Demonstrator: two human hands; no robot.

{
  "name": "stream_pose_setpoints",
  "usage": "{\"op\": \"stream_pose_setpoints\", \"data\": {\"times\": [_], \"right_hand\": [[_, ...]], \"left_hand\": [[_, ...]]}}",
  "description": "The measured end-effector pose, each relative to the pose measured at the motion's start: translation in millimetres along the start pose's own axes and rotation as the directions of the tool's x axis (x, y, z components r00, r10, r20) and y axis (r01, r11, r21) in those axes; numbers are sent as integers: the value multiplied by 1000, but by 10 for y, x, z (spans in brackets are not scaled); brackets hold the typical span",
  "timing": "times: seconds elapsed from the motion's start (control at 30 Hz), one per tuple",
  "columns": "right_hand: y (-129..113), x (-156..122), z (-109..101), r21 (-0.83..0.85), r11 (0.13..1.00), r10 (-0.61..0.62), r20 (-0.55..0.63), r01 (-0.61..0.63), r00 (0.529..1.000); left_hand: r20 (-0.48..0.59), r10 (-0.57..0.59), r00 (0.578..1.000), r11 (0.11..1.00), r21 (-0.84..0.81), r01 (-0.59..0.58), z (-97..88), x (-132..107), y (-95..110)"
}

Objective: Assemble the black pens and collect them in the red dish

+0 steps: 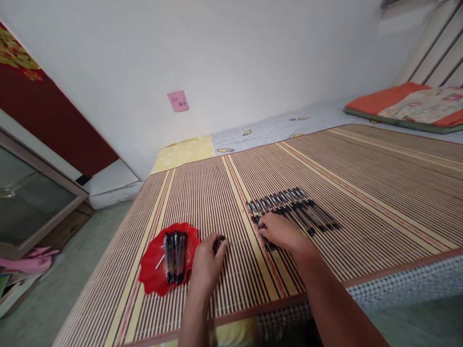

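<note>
A row of several black pens (294, 207) lies side by side on a striped bamboo mat (361, 183). My right hand (280, 232) rests on the near left end of that row, fingers curled over one of the pens. A red scalloped plate (154, 270) to the left holds several more black pens (174, 255). My left hand (206, 262) lies just right of the plate, its fingers closed round a small dark thing, likely a pen or cap.
The mat covers a bed with a yellow and checked sheet (188, 150). An orange cushion (405, 103) lies at the far right. A pink note (178, 101) sticks to the white wall. A glass-fronted cabinet (32, 202) stands on the left floor.
</note>
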State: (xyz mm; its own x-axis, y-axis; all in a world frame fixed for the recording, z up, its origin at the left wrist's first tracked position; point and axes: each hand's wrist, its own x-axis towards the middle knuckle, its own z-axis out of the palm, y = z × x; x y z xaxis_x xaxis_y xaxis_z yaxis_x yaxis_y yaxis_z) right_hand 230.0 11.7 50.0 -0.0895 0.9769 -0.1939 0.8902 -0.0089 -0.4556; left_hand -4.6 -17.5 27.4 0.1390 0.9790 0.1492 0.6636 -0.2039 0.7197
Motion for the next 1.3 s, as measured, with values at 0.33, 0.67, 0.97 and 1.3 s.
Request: {"op": "stream_pose_setpoints", "data": {"times": [0.33, 0.67, 0.97, 1.3], "right_hand": [[62, 64, 16, 89, 988, -118, -92, 126, 989], [5, 102, 120, -51, 999, 10, -159, -18, 987], [-20, 202, 205, 54, 990, -124, -131, 132, 984], [37, 143, 157, -31, 999, 24, -152, -29, 988]], "left_hand": [[40, -15, 999, 1000, 22, 14, 142, -11, 91], [168, 35, 985, 949, 304, -86, 599, -102, 407], [114, -27, 993, 970, 242, -1, 542, -60, 309], [-43, -173, 984, 985, -12, 172, 496, -30, 217]]}}
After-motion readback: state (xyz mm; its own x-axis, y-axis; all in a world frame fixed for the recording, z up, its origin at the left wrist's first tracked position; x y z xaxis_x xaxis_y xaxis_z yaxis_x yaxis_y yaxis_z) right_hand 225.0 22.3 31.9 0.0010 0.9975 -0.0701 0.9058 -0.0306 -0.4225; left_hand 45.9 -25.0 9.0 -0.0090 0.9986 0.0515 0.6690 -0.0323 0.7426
